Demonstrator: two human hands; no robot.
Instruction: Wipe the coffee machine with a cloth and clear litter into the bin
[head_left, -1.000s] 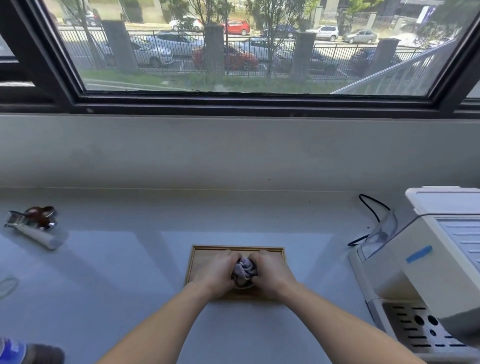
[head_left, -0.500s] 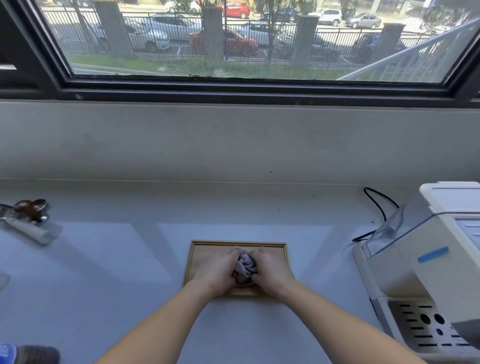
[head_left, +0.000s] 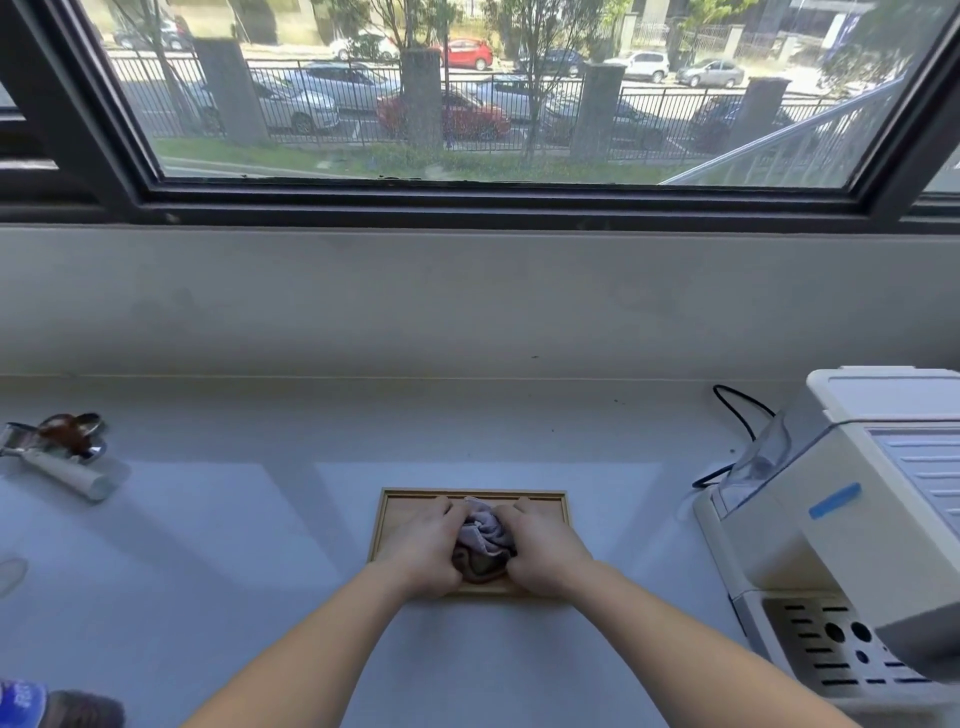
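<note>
A crumpled grey cloth (head_left: 482, 538) lies on a small wooden tray (head_left: 397, 506) at the centre of the pale counter. My left hand (head_left: 426, 552) and my right hand (head_left: 543, 555) press in on the cloth from either side, fingers curled around it. The white coffee machine (head_left: 852, 525) stands at the right, with a strip of blue tape on its side and a slotted drip tray (head_left: 831, 649) at its base. No bin is in view.
A portafilter with a white handle (head_left: 57, 457) lies at the far left of the counter. A black cable (head_left: 737, 415) runs behind the machine. A bottle with a blue label (head_left: 47, 706) shows at the bottom left. A wall and window close off the back.
Both hands stay clamped on the cloth over the tray. Only the view has shifted slightly; the hands and cloth have barely moved.
</note>
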